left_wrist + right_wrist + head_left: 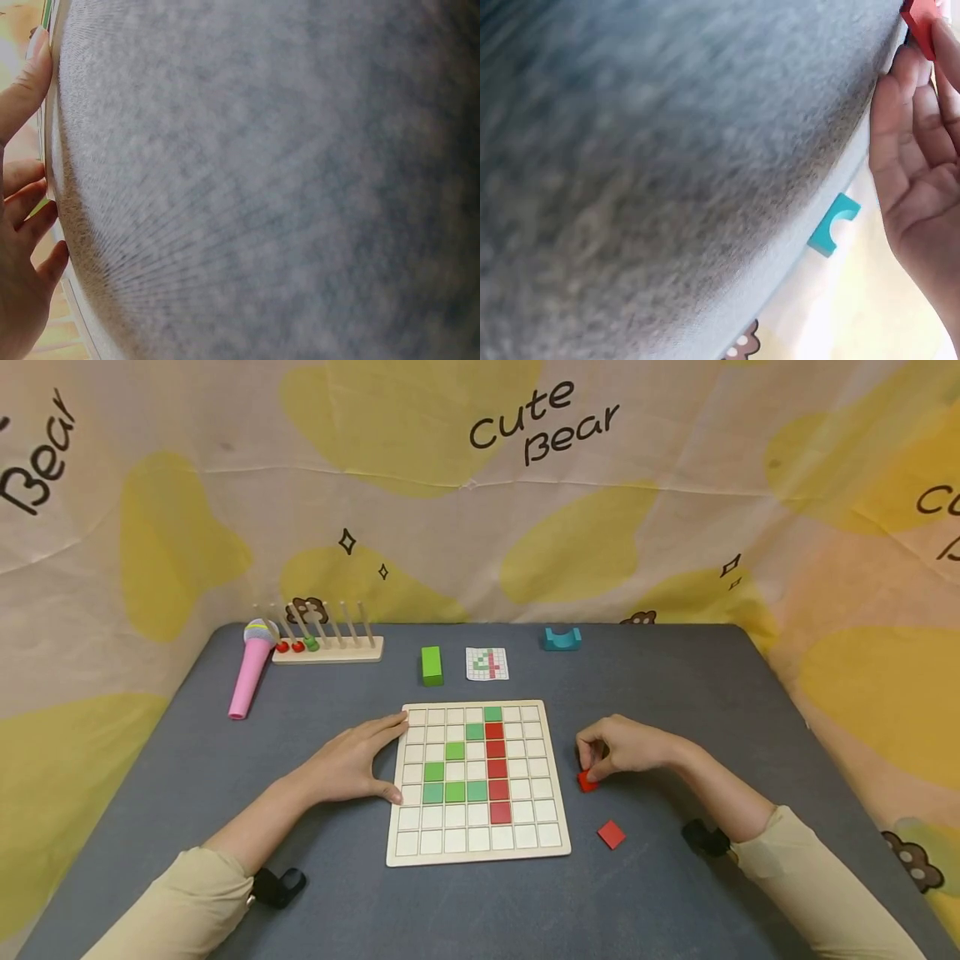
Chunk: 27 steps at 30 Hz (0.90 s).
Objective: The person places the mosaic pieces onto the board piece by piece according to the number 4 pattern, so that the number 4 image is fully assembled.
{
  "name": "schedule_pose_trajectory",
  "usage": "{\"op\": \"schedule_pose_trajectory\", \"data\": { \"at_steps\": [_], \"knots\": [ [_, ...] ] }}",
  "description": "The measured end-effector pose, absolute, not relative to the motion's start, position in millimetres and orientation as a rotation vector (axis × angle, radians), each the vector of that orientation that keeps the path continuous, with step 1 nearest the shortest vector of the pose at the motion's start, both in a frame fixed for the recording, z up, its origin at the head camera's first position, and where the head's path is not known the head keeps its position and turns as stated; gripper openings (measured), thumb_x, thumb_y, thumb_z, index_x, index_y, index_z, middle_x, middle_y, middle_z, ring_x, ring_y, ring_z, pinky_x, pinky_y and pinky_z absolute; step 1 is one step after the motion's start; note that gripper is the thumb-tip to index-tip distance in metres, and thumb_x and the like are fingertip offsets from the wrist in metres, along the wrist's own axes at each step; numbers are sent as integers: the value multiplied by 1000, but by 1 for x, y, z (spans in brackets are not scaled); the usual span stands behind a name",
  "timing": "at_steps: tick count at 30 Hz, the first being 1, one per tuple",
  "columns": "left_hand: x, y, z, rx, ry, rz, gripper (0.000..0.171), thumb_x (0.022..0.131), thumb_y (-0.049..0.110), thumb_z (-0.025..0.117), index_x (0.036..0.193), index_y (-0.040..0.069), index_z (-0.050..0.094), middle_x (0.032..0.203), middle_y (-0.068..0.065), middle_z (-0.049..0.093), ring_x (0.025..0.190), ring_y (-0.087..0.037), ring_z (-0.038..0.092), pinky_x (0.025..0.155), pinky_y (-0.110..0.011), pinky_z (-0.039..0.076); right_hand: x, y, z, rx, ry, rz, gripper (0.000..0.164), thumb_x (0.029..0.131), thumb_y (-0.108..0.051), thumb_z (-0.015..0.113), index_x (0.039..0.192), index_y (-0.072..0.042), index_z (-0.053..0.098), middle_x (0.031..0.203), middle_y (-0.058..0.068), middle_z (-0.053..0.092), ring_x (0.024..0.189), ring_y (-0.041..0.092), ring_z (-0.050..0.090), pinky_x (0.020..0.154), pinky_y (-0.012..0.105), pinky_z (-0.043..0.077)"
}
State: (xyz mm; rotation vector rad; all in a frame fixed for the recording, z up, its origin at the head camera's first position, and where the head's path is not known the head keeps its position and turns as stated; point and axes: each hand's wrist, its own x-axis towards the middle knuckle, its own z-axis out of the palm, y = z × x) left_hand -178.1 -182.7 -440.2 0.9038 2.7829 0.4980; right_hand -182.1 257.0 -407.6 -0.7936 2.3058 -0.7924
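A wooden grid board (468, 842) lies in the middle of the table, with green and red square tiles in several of its cells. Along its left edge rests my left hand (352, 764), thumb and fingers spread and touching the rim. To the right of the board, my right hand (626, 747) pinches a red tile (587, 782) between thumb and fingers. That red tile (922, 24) also shows at the top right of the right wrist view. Another red tile (611, 834) lies on the table, nearer to me.
Behind the board stand a green block (432, 667), a small pattern card (487, 664) and a teal arched block (562, 639). At the back left are a pink toy microphone (252, 672) and a peg stand (341, 652) with red and green beads. Patterned cloth (420, 527) hangs behind the table.
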Motion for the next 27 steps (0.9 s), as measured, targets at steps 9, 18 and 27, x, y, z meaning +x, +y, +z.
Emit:
{"op": "schedule_pose_trajectory", "data": {
  "at_steps": [9,18,27],
  "knots": [
    [-178,-183,-441,903,2785,500,117,61,74,77,152,11,39,162,-9,33,144,-36,41,108,-61,39,-184,246,-400,-796,2271,-953,10,84,-15,78,92,-14,72,83,1,71,72,7,64,69,22,56],
    [-178,-183,-441,902,2785,492,117,61,73,77,152,11,39,162,-9,33,144,-36,41,109,-61,39,-175,224,-392,-784,2306,-960,13,84,-13,78,95,-17,73,85,-3,71,74,6,63,72,21,56],
    [-178,-183,-439,915,2782,491,117,62,73,77,152,9,39,162,-10,33,144,-37,41,109,-60,39,-165,199,-395,-806,2270,-974,11,85,-11,76,94,-17,73,86,-4,71,75,5,63,72,20,55]
  ]
}}
